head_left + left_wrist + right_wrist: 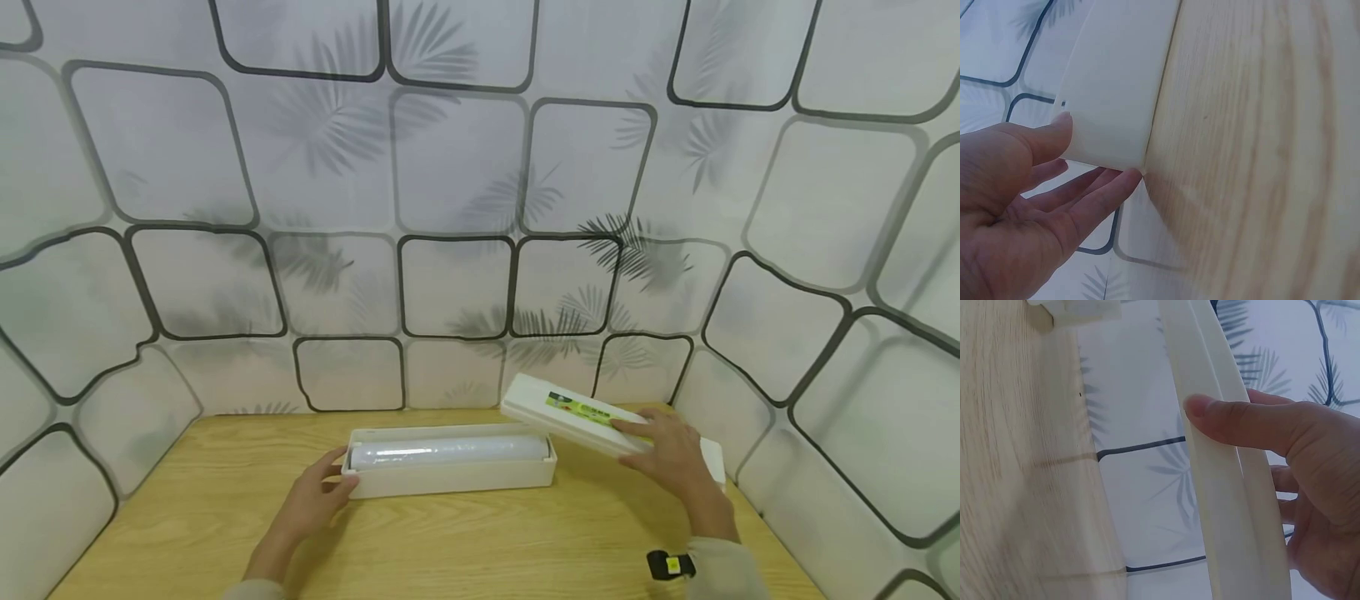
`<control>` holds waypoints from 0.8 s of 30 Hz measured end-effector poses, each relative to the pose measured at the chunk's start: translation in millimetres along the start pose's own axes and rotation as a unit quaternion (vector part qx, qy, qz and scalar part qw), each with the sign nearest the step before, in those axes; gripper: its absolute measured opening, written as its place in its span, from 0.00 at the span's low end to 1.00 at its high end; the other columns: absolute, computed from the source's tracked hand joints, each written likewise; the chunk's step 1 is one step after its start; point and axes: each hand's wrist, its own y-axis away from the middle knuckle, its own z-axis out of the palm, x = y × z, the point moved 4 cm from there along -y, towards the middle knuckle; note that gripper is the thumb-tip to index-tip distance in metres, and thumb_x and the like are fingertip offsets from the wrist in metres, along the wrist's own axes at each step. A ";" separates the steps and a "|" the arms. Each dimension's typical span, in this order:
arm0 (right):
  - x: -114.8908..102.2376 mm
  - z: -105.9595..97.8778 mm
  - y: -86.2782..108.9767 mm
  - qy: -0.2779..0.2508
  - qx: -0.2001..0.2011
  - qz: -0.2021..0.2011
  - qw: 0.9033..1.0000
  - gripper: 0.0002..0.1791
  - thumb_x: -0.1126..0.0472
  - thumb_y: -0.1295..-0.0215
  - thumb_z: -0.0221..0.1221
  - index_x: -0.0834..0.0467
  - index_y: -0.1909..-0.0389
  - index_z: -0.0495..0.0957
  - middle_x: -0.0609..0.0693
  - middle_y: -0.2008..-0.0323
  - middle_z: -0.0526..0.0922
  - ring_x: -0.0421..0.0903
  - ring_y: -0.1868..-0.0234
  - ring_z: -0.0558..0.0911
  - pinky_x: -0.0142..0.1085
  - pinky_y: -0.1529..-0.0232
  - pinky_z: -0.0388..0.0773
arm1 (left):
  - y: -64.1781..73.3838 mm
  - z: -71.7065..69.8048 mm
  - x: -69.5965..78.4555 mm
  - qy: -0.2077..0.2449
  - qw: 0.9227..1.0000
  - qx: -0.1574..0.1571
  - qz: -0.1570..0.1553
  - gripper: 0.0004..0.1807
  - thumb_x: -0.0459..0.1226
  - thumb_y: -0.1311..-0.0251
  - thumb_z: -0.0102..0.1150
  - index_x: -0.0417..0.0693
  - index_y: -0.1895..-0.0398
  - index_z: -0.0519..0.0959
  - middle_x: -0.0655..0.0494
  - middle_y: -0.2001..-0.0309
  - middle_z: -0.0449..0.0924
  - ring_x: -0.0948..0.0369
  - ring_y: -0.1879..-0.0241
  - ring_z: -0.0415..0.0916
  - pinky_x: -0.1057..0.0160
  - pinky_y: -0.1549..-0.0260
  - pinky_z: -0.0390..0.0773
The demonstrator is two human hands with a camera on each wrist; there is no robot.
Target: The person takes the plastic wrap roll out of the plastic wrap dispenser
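A long white plastic cling film box [453, 480] lies on the table, its top uncovered. Inside it rests a roll of clear cling film [450, 451]. My left hand [311, 493] holds the box by its left end; in the left wrist view the thumb presses the box's long side [1113, 81] and fingers touch the end. Up and to the right of the box, my right hand [670, 454] grips the white lid [534, 398], which carries a green label and tilts down to the right. The right wrist view shows the thumb on the lid's edge [1222, 506], other fingers partly hidden behind.
The wooden table [450, 550] runs back to walls covered in patterned paper [457, 283], on the left, back and right. A black strap with a yellow square [672, 566] is by the right sleeve [723, 571].
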 end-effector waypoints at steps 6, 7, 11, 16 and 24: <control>12.3 -0.7 1.5 0.001 0.007 0.018 1.000 0.29 0.54 0.47 0.78 0.49 0.42 0.86 0.68 0.37 0.77 0.75 0.41 0.75 0.77 0.45 0.66 | 0.4 -0.1 -0.6 0.003 1.000 -0.001 -0.001 0.33 0.33 0.27 0.58 0.32 0.23 0.59 0.19 0.37 0.71 0.36 0.47 0.83 0.53 0.55 0.90; 14.4 -0.8 1.9 -0.001 0.006 0.021 1.000 0.29 0.54 0.47 0.77 0.50 0.42 0.86 0.68 0.37 0.77 0.75 0.41 0.75 0.77 0.45 0.65 | 0.3 0.0 -0.6 0.003 1.000 -0.001 -0.001 0.33 0.33 0.27 0.58 0.32 0.23 0.59 0.19 0.37 0.71 0.36 0.47 0.83 0.53 0.55 0.90; 22.5 0.3 4.0 -0.007 -0.001 0.037 0.999 0.29 0.54 0.46 0.77 0.50 0.41 0.85 0.68 0.37 0.77 0.75 0.40 0.74 0.79 0.44 0.63 | 0.0 0.2 -0.8 0.003 1.000 0.001 -0.001 0.33 0.32 0.27 0.58 0.31 0.24 0.59 0.19 0.37 0.71 0.36 0.47 0.83 0.54 0.55 0.90; 33.5 3.7 5.8 0.003 -0.016 0.063 0.998 0.29 0.53 0.45 0.76 0.50 0.39 0.84 0.71 0.35 0.74 0.77 0.38 0.72 0.82 0.44 0.60 | 0.1 0.4 -1.2 0.001 1.000 0.002 -0.002 0.34 0.33 0.27 0.59 0.32 0.24 0.59 0.19 0.37 0.71 0.37 0.47 0.84 0.54 0.56 0.90; 47.8 7.5 10.8 0.031 -0.032 0.086 0.995 0.31 0.52 0.45 0.76 0.50 0.39 0.83 0.72 0.35 0.74 0.78 0.40 0.72 0.83 0.45 0.61 | -0.1 0.8 -1.5 0.006 1.000 0.002 -0.003 0.34 0.33 0.27 0.58 0.32 0.24 0.59 0.19 0.37 0.71 0.37 0.47 0.84 0.52 0.55 0.90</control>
